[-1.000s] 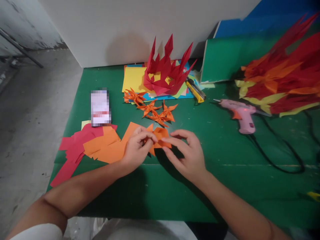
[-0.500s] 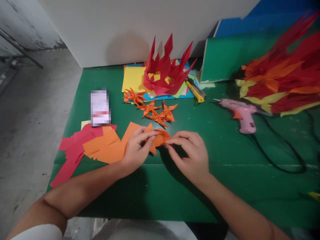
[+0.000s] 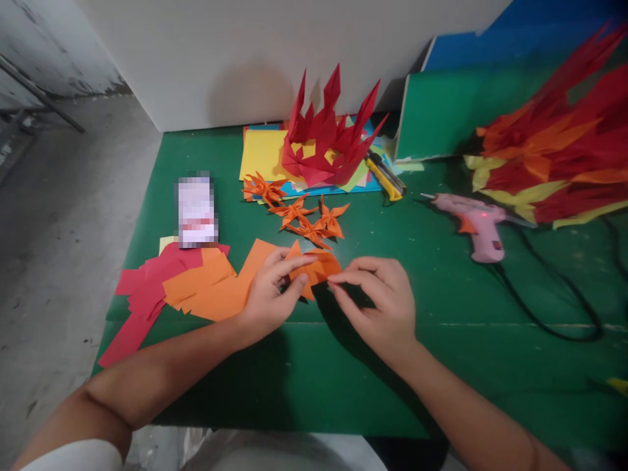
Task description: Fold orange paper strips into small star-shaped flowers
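Between my hands is a partly folded orange origami paper. My left hand grips its left side, thumb below and fingers across the top. At its right edge, my right hand pinches the paper between thumb and forefinger. Just beyond lie several folded orange paper flowers. Left of my left hand, loose orange paper sheets overlap red paper strips.
A red paper crown stands on coloured sheets at the back, beside a yellow cutter knife. A pink glue gun with a black cord lies right, near a red-orange paper piece. A phone rests left.
The orange paper's right part has been spread wider and flatter, and my right hand has shifted slightly right with its edge. My left hand keeps its hold.
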### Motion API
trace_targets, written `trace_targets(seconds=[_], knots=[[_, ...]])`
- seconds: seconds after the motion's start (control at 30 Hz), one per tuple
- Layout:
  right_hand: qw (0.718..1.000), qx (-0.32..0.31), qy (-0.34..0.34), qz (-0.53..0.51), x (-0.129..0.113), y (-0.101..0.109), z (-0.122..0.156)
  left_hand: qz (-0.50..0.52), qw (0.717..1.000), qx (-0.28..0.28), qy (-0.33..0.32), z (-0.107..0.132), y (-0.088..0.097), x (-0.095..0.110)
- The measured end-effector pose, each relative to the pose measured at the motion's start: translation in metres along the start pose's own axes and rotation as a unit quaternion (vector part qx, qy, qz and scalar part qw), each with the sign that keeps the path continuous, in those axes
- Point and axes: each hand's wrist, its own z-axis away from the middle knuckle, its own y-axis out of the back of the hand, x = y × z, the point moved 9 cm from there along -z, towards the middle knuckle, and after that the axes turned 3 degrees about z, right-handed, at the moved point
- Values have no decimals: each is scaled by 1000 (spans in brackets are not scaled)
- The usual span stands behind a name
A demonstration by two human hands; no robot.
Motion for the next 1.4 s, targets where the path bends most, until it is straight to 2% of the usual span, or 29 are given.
trace_targets(seconds=[0.27,0.5,0.67,1.2,1.4], knots=[[996,6,81,47,-15,0,4,19,1000,10,-18,-3,1,1],[985,23,135,108,-25,0,11,80,996,15,-42,-6,1,3],[976,27,174,127,-34,-1,10,80,996,8,-32,-6,-1,-1],[968,18,212,131,-39,-2,11,49,999,-1,-2,-5,-2,-2],[967,-11,235,95,-38,-3,15,17,1000,-24,3,-5,-4,-2]])
